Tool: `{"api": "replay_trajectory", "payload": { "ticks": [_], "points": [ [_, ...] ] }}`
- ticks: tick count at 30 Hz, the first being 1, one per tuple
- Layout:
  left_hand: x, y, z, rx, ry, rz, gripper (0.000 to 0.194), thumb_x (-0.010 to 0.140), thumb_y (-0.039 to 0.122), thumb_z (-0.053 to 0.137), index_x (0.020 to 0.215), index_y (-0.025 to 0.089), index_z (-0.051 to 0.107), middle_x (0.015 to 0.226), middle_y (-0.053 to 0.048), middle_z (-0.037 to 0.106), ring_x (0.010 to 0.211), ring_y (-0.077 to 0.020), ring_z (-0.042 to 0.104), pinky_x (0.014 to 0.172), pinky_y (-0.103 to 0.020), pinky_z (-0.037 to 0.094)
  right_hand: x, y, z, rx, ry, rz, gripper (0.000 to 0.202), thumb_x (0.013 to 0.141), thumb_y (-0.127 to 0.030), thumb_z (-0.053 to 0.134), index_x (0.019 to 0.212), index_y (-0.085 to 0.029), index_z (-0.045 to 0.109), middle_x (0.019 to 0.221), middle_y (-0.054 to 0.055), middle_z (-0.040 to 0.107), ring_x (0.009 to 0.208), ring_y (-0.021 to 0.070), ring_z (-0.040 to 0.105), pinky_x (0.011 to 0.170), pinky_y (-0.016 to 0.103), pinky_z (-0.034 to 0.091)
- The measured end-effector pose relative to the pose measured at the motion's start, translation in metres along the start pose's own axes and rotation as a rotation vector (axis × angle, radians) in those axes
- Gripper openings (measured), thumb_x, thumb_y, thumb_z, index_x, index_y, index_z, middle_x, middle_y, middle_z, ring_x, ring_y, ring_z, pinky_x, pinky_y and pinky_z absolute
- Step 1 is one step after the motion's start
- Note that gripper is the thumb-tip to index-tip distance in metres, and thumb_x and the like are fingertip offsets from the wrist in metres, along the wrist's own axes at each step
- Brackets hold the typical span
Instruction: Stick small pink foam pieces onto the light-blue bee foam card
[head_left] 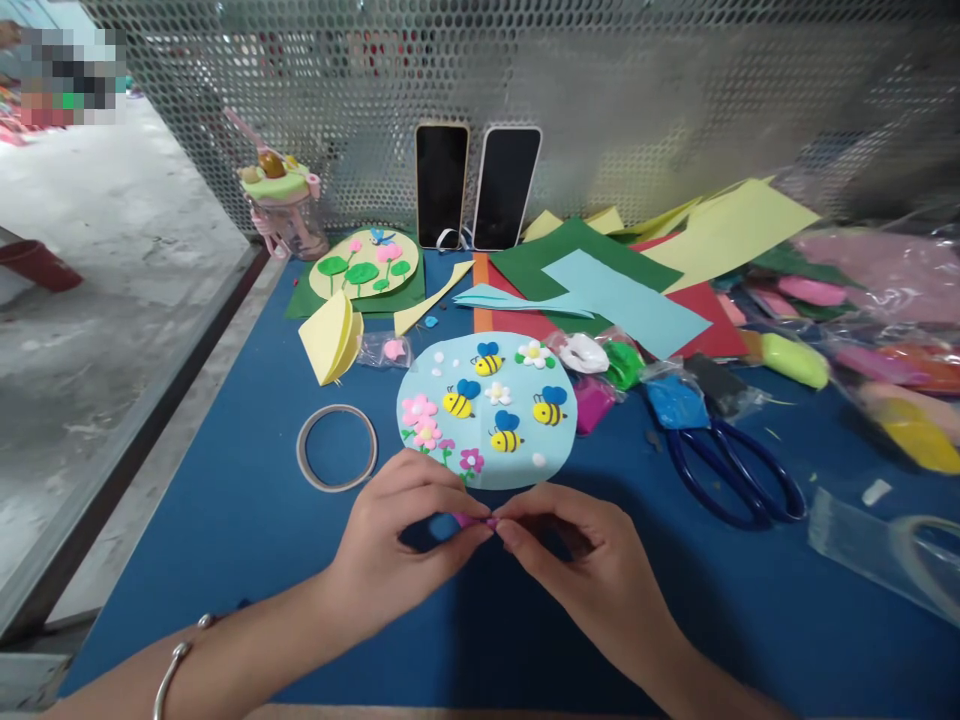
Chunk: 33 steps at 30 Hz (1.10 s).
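Between the fingertips of my left hand (409,525) and my right hand (581,555) is a small bit of magenta modelling clay (471,520), pinched from both sides. Just beyond the fingers lies a light blue oval card (495,475) bearing clay bees, white flowers, and pink and purple flowers. My left fingers hide part of its lower edge. Bagged lumps of magenta clay (595,403), white clay (583,352) and green clay (622,362) sit against the card's right side.
A roll of tape (301,455) lies left of the card. Blue-handled scissors (739,510) rest at right, their blades covered by bagged blue clay (677,402). Two phones (441,185) lean on the perforated metal panel (660,110). Coloured paper (637,300), a cup (289,215) and a lotus picture (337,255) stand behind.
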<state>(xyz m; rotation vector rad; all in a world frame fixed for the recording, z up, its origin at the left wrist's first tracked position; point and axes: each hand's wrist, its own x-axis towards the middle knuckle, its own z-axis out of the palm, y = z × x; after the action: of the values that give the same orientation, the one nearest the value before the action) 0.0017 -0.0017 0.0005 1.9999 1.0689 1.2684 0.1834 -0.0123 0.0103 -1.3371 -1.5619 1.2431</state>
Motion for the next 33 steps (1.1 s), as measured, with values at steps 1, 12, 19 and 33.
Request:
{"api": "replay_trajectory", "payload": {
  "ticks": [1, 12, 19, 33],
  "points": [
    [0.0001, 0.0004, 0.0004, -0.009, 0.003, 0.000, 0.006, 0.076, 0.015, 0.070, 0.080, 0.019, 0.068, 0.074, -0.001, 0.066, 0.072, -0.0129, 0.059, 0.066, -0.026, 0.048, -0.0003, -0.0004, 0.0001, -0.020, 0.008, -0.023, 0.004, 0.076, -0.026, 0.068, 0.076, -0.022, 0.070, 0.064, -0.001, 0.067, 0.056, 0.0115, 0.059, 0.052, 0.019, 0.046],
    [-0.0007, 0.0036, 0.0042, -0.026, 0.039, -0.117, 0.004, 0.077, 0.016, 0.069, 0.077, 0.020, 0.067, 0.073, 0.001, 0.067, 0.074, -0.0130, 0.060, 0.072, -0.028, 0.045, 0.0006, -0.0029, 0.0029, -0.064, 0.024, -0.086, 0.008, 0.080, -0.027, 0.064, 0.078, -0.021, 0.070, 0.065, 0.000, 0.068, 0.057, 0.0123, 0.060, 0.054, 0.021, 0.047],
    [-0.0036, 0.0044, 0.0052, -0.038, 0.052, -0.146, 0.003, 0.078, 0.020, 0.069, 0.080, 0.021, 0.068, 0.076, 0.000, 0.068, 0.076, -0.0142, 0.060, 0.073, -0.030, 0.046, 0.0043, -0.0004, 0.0030, 0.078, -0.009, 0.043, 0.016, 0.077, -0.034, 0.067, 0.074, -0.019, 0.069, 0.063, 0.001, 0.067, 0.058, 0.0132, 0.061, 0.053, 0.021, 0.047],
    [-0.0057, 0.0021, 0.0067, 0.064, 0.091, -0.027, 0.012, 0.075, 0.017, 0.072, 0.086, 0.022, 0.070, 0.081, -0.001, 0.065, 0.077, -0.0154, 0.061, 0.069, -0.031, 0.049, 0.0055, -0.0011, 0.0028, 0.080, 0.010, 0.040, 0.017, 0.076, -0.034, 0.066, 0.073, -0.018, 0.069, 0.061, 0.002, 0.066, 0.057, 0.0138, 0.061, 0.053, 0.022, 0.048]
  ]
}}
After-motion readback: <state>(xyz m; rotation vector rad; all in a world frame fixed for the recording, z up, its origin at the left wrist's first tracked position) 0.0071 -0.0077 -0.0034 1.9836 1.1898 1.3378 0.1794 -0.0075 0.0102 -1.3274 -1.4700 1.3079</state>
